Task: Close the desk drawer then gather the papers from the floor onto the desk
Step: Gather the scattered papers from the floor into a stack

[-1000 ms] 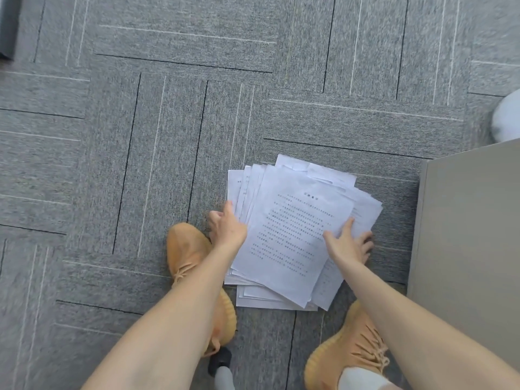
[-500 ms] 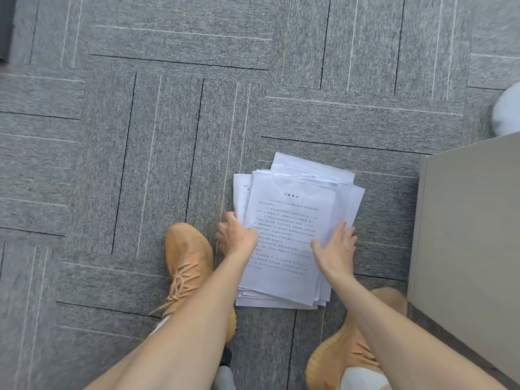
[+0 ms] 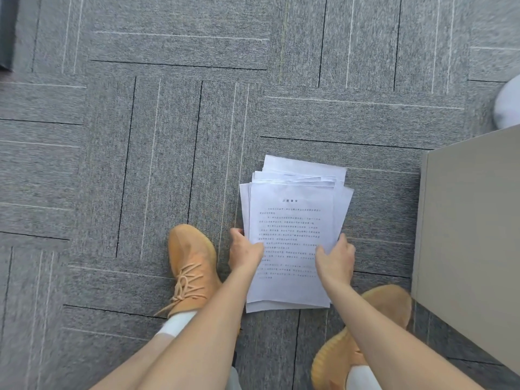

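Observation:
A stack of white printed papers [image 3: 292, 220] lies on the grey carpet floor [image 3: 140, 164], squared into a rough pile with a few sheets sticking out at the top. My left hand [image 3: 244, 251] grips the stack's left edge, fingers curled around it. My right hand [image 3: 334, 258] holds the right edge, thumb on the top sheet. The beige side of the desk [image 3: 472, 235] stands just to the right of the pile. No drawer is in view.
My two orange shoes stand close to the pile: the left shoe [image 3: 191, 266] beside my left hand, the right shoe [image 3: 365, 333] under my right forearm. A white rounded object [image 3: 509, 105] shows at the far right edge. A dark object [image 3: 5, 32] sits top left.
The fanned-out sheets have been pushed together into a narrower, tidier stack. Both hands moved inward from flat on the sheets to clasping its side edges.

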### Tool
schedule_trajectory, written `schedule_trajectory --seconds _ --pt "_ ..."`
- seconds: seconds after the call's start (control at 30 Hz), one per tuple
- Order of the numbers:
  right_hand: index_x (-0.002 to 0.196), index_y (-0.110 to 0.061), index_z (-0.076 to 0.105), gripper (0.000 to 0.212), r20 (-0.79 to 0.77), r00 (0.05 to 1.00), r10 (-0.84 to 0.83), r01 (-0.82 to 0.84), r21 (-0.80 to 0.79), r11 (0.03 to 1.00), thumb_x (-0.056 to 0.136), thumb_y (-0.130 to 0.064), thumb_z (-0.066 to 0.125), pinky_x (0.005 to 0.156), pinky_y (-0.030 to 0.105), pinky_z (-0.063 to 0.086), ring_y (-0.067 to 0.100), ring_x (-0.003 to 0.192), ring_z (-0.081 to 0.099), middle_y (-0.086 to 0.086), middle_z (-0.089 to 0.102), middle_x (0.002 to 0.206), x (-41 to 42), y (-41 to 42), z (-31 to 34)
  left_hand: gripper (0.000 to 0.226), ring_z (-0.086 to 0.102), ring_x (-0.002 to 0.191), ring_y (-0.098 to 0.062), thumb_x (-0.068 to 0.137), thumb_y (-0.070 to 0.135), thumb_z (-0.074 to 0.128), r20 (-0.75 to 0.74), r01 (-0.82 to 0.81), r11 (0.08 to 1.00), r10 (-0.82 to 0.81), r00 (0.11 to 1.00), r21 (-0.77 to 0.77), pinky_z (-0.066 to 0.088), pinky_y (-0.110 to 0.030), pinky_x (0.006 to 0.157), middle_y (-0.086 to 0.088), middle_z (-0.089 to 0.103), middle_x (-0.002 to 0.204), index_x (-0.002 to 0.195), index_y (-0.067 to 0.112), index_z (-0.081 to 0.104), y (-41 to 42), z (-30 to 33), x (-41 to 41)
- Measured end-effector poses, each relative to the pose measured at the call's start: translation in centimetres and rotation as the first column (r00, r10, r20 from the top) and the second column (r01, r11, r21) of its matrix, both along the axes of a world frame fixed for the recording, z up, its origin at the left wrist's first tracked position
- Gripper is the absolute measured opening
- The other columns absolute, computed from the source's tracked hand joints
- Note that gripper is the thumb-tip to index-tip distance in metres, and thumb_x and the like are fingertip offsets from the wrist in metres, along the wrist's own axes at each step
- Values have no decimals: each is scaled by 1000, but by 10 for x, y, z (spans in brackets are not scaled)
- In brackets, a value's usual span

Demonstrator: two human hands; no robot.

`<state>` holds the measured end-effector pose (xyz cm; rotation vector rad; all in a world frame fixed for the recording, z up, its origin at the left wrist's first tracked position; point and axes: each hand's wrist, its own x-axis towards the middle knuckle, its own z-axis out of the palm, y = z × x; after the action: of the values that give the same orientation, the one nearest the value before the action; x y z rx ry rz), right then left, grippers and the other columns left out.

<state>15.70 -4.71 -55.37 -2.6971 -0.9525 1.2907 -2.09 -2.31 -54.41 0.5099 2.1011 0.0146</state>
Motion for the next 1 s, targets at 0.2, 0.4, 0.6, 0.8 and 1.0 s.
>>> schedule_trajectory --seconds 0.2,0.4,0.6,0.8,1.0 --pt "133 -10 47 51 -70 997 16 -21 -78 997 86 -25 61 97 49 50 36 113 55 13 42 134 2 2 -6 52 61 109 -31 78 12 57 82 -24 1000 24 996 -7 47 -29 85 -7 64 123 129 14 48 -2 3 4" --pt "132 -13 51 43 -138 987 -80 70 -74 995 90 -15 57 91 43 49 33 110 56 12 44 129 12 5 -4 45 66 104 -26 78 4 64 329 -60 997 42 943 46 54 -43 94 -4 69 118 120 18 60 1 9 -8" --pt "128 -9 55 37 -289 939 -185 125 -213 969 95 -25 54 86 40 48 27 104 57 6 59 120 18 22 28 45 67 101 -29 83 -4 64 478 -149 987 105 872 55 54 -48 91 -6 68 113 122 18 55 24 47 -29" --pt "109 3 60 23 -388 888 -245 187 -181 965 96 -15 58 84 38 45 30 95 58 15 65 112 20 62 99 40 65 103 -28 87 -2 62 521 -129 979 30 853 156 53 -47 94 -3 67 113 118 21 52 60 120 -43" --pt "112 -8 63 18 -589 759 -278 323 -30 946 94 -12 60 81 48 58 33 93 70 10 71 107 12 90 206 40 67 102 -28 84 -2 63 513 -117 937 -73 855 328 53 -48 94 -8 68 115 119 14 53 89 219 -50"
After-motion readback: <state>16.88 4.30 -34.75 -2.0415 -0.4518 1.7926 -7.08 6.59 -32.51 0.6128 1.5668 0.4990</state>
